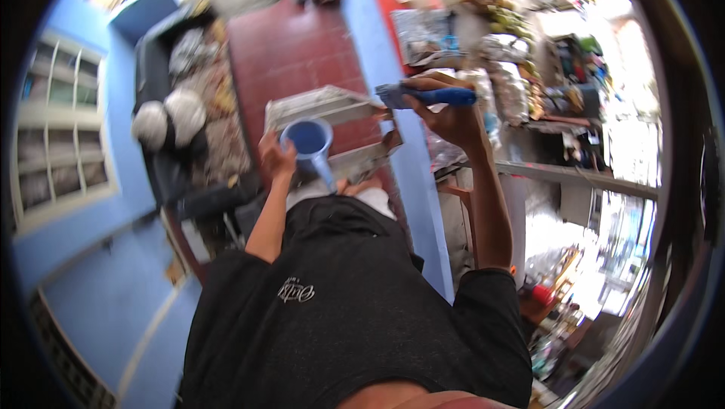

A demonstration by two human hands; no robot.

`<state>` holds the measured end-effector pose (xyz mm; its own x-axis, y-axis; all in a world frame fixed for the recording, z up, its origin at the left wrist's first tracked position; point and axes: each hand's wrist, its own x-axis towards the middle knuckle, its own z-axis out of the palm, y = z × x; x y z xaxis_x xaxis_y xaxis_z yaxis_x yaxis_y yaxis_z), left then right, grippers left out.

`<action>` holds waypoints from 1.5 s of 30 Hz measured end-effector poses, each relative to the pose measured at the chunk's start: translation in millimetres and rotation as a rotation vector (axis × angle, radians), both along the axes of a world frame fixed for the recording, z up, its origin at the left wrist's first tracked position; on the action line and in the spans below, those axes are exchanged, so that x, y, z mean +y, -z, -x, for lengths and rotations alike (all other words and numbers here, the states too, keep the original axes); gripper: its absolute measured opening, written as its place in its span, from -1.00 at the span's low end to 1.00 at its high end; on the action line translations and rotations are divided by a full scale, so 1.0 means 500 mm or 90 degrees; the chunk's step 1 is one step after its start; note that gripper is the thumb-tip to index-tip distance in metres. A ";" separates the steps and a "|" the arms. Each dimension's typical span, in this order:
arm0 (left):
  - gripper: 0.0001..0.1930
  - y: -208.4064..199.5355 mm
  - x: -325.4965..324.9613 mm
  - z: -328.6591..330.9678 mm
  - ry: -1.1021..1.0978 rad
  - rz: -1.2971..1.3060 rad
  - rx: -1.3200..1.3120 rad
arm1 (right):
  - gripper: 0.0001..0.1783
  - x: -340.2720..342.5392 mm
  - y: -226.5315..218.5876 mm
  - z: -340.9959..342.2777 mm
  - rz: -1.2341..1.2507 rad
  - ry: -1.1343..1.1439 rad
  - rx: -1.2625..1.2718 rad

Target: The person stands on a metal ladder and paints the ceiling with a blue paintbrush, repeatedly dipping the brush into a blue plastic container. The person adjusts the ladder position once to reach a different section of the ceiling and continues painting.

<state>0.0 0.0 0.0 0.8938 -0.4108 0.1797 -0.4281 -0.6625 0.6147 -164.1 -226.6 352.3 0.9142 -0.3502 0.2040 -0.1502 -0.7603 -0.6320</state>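
Note:
My left hand (pixel 278 155) is closed on the rim of a light blue plastic dipper (pixel 323 169), whose long handle points back toward my body. The inside of the dipper looks a deeper blue; what it holds is too blurred to tell. Raised at the right, my right hand (pixel 451 116) grips a paintbrush (pixel 447 96) by its blue handle. The bluish bristles point left, beside a blue-painted ledge and apart from it. Beyond the dipper stands a pale, worn frame (pixel 321 99), partly hidden by it.
The blue ledge (pixel 408 152) runs along my right over a dark red tiled floor (pixel 294 50). To the left are a dark sofa (pixel 153 69) with round white cushions (pixel 185 116) and a blue wall with a window (pixel 64 118). Bags and clutter (pixel 507 80) crowd the far right.

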 end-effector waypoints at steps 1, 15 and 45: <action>-0.51 -0.015 0.075 0.048 -0.024 -0.037 0.017 | -0.74 0.003 0.032 0.030 -0.057 0.029 0.008; -0.68 -0.036 0.053 -0.007 -0.071 0.010 0.041 | -0.74 0.082 0.606 -0.222 -0.258 -0.102 0.145; -0.49 -0.050 0.055 -0.001 -0.095 -0.033 0.122 | -0.79 0.230 0.744 -0.242 -0.305 0.291 0.163</action>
<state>0.7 27.4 25.0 0.9608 -0.2766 -0.0169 -0.2024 -0.7425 0.6386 -43.2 -111.7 -19.7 0.6528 -0.7077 -0.2702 -0.5761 -0.2323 -0.7837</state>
